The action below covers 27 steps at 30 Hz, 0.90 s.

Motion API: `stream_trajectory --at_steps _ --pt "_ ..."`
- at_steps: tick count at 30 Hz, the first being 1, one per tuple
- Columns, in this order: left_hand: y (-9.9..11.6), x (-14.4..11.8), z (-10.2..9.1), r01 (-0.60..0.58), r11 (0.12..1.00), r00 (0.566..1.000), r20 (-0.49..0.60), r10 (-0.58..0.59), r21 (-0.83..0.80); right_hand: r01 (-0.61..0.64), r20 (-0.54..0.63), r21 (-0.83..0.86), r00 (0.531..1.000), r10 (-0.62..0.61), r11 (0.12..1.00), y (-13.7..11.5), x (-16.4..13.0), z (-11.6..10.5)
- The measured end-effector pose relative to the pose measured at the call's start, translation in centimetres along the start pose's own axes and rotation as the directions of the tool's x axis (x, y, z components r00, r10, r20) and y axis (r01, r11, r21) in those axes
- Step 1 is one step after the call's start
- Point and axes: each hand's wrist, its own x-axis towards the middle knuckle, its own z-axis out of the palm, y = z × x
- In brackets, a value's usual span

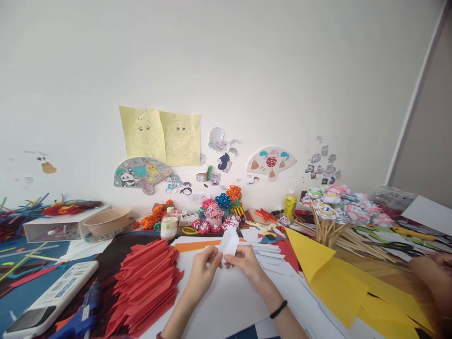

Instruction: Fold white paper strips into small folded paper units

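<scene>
Left hand and right hand both pinch a small folded white paper between them, just above the fingertips. A loose grip could skew the crease; stacked red folded papers lie just left.

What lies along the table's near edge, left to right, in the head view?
White remote control → blue glue gun → stack of folded red paper → left hand → small white folded paper → right hand → yellow paper sheets.
</scene>
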Motion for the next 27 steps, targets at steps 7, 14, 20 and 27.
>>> stream_trajectory --at_steps 7,14,20,27 --pt "0.27 -0.2 0.38 0.022 0.999 0.998 0.066 -0.021 -0.024 0.038 -0.07 -0.024 0.997 -0.04 0.999 -0.26 -0.13 -0.02" --pt "0.17 -0.2 0.53 0.016 0.999 0.999 0.051 -0.013 -0.048 0.016 -0.082 -0.026 0.996 -0.018 1.0 -0.13 -0.1 -0.06" --pt "0.26 -0.18 0.25 0.023 0.998 0.996 0.088 -0.018 -0.051 0.006 -0.108 -0.028 0.994 -0.009 1.0 -0.07 0.08 0.05" --pt "-0.2 0.01 0.26 0.085 0.996 0.994 0.076 -0.084 -0.004 0.037 -0.103 -0.047 0.994 -0.042 0.998 0.48 0.44 -0.65"
